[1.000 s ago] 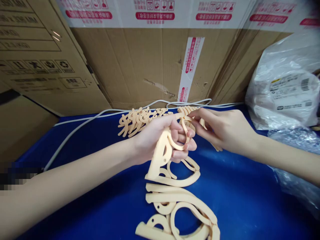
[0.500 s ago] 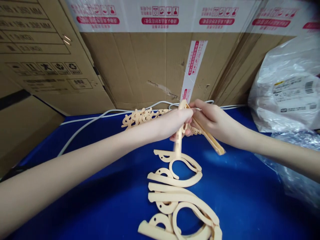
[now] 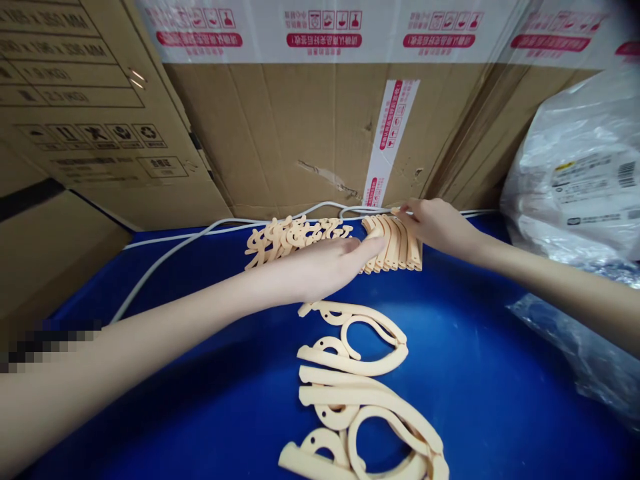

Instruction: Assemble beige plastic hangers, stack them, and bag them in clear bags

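Observation:
My left hand (image 3: 330, 267) lies over the left end of a row of curved cream plastic hanger arms (image 3: 397, 247). Its thumb stretches right and the other fingers curl underneath, mostly hidden. A pale hanger arm (image 3: 304, 309) seems to run beneath this hand, one end poking out at the lower left. At the far right end of the row is my right hand (image 3: 430, 223), its fingers bent and close together; what they pinch, if anything, is hidden. Below the hands lie cream folding hangers (image 3: 380, 363), with rings and curved arms.
Small cream hook pieces (image 3: 295, 233) are heaped left of the row. White cables (image 3: 210, 230) run along the back of the blue table (image 3: 200, 400). Cardboard boxes (image 3: 300, 133) wall the back and left. Plastic-wrapped packages (image 3: 575, 167) stand at right.
My hands have moved apart. The left dropped a little and went left; the right moved right to the row. The long arm in my right hand no longer shows there, and the row is now visible.

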### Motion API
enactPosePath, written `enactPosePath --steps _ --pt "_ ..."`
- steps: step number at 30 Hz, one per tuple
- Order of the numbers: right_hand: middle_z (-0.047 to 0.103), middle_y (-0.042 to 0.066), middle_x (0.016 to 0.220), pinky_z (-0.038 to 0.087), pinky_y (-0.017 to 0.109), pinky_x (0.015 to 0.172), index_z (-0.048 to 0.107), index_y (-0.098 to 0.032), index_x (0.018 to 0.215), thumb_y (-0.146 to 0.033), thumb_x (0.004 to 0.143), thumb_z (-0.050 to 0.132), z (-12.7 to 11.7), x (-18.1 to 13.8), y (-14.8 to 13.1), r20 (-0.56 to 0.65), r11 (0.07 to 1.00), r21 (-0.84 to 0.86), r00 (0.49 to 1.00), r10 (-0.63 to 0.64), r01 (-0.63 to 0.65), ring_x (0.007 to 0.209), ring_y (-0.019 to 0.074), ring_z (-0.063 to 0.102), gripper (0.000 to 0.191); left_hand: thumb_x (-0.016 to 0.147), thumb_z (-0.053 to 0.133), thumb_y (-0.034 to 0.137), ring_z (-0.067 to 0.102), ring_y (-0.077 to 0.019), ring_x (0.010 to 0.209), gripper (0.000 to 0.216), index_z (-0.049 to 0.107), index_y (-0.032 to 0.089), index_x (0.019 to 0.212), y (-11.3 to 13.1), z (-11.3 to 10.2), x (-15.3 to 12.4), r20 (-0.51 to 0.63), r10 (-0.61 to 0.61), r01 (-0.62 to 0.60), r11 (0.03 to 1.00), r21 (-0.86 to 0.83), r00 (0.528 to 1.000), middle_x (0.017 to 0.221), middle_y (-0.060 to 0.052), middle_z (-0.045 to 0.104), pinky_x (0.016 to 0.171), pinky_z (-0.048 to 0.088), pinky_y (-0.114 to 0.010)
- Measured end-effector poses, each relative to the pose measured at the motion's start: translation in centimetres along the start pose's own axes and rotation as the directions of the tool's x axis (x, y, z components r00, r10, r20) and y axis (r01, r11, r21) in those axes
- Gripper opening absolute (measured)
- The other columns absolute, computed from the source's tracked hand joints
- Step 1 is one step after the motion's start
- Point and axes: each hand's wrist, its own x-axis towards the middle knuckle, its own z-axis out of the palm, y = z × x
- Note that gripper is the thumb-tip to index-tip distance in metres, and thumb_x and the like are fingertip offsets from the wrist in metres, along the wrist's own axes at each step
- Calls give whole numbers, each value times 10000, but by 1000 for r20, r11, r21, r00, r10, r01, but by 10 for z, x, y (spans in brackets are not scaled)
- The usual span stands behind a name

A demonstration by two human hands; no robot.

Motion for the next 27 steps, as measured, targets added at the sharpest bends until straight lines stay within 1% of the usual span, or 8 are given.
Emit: enactPosePath --steps 4,10,16,18,19,22,24,27 --pt "736 197 936 479 349 695 662 -86 1084 -343 965 393 0 2 -8 0 1000 -12 1000 25 -25 891 302 704 390 910 263 707 459 -158 568 571 500 207 768 -5 5 -8 -54 4 -6 1000 -22 999 660 -10 495 520 285 -276" --pt "675 57 553 468 348 747 626 -94 1142 -347 950 419 -2 5 -6 38 979 204 999 18 -26 862 280 707 379 907 260 706 454 -156 549 594 524 203 732 -4 6 -10 -19 -44 42 995 -93 999 606 -6 507 523 303 -273" --pt "661 32 563 440 316 661 646 -150 1078 -467 939 462 -16 -3 -11 20 946 323 1000 8 -14 715 232 671 393 901 301 697 474 -152 585 566 536 207 743 -6 4 0 -81 -74 52 969 -240 994 639 -6 523 545 339 -260" --pt "635 17 552 417 281 562 661 -174 958 -553 956 393 -25 -16 -24 12 859 510 998 -57 43 566 172 606 464 881 398 682 463 -140 570 520 534 200 737 -2 1 3 -128 -65 28 963 -268 990 632 1 506 525 314 -252" --pt "614 11 532 402 267 509 657 -180 909 -590 967 324 -30 -23 -32 37 764 643 994 -105 57 497 146 558 532 864 459 670 438 -126 544 501 537 194 728 1 -2 5 -137 -69 31 964 -265 988 610 10 481 510 288 -246" --pt "505 -17 447 314 248 381 639 -187 788 -625 970 255 -43 -41 -54 152 556 830 937 -314 52 358 102 424 610 848 581 587 296 -55 455 444 547 168 706 14 -13 9 -110 -112 78 959 -271 988 555 48 384 483 190 -224" --pt "431 -38 422 250 248 343 647 -180 841 -607 975 271 -49 -45 -61 149 487 873 935 -320 27 332 93 355 585 908 545 505 231 -18 432 411 526 155 693 21 -20 9 -100 -122 84 941 -327 987 565 56 369 479 147 -214" --pt "442 -40 467 204 251 340 657 -173 899 -575 963 378 -52 -41 -58 92 464 885 959 -268 45 353 77 294 494 985 428 437 222 9 411 425 455 156 667 26 -29 7 -116 -122 61 900 -432 986 586 52 382 457 124 -192"
